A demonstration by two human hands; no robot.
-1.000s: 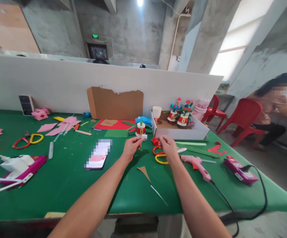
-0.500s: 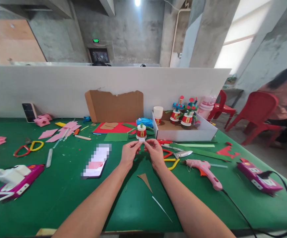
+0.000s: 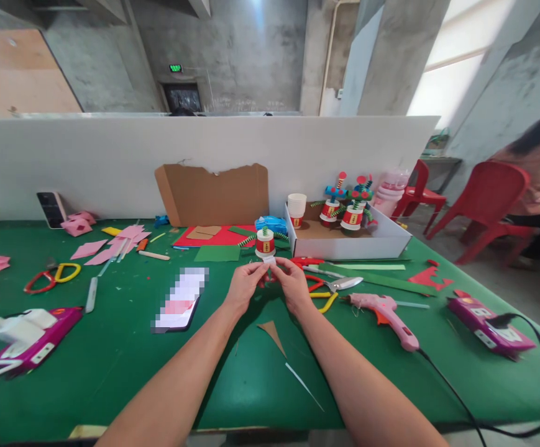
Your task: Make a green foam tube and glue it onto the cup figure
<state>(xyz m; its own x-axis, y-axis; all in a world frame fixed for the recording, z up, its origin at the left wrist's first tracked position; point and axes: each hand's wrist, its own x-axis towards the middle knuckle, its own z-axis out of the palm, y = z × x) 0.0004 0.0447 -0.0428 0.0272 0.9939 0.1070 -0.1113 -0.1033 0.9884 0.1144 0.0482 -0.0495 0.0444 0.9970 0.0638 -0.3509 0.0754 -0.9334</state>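
A small white piece, paper-like (image 3: 268,261), is pinched between my two hands at the middle of the table. My left hand (image 3: 244,284) grips its left side with thumb and forefinger. On its right side my right hand (image 3: 292,282) does the same. Just behind the fingertips stands an upturned red and white paper cup (image 3: 265,243) with green striped folded-paper arms and a green spring-like piece on top. Close to my right hand lie scissors (image 3: 342,284) with red and yellow handles. What the curled fingers cover below the white piece is hidden.
A white box (image 3: 348,249) at the back right holds finished cup figures and stacked cups. A pink glue gun (image 3: 386,310) with a black cord lies at the right. A phone (image 3: 181,304) lies left of my hands. Purple power strips (image 3: 53,341) sit at both sides.
The view has tilted down slightly. My hands stay together, and the white piece between the fingertips is turned a little, its right side higher.
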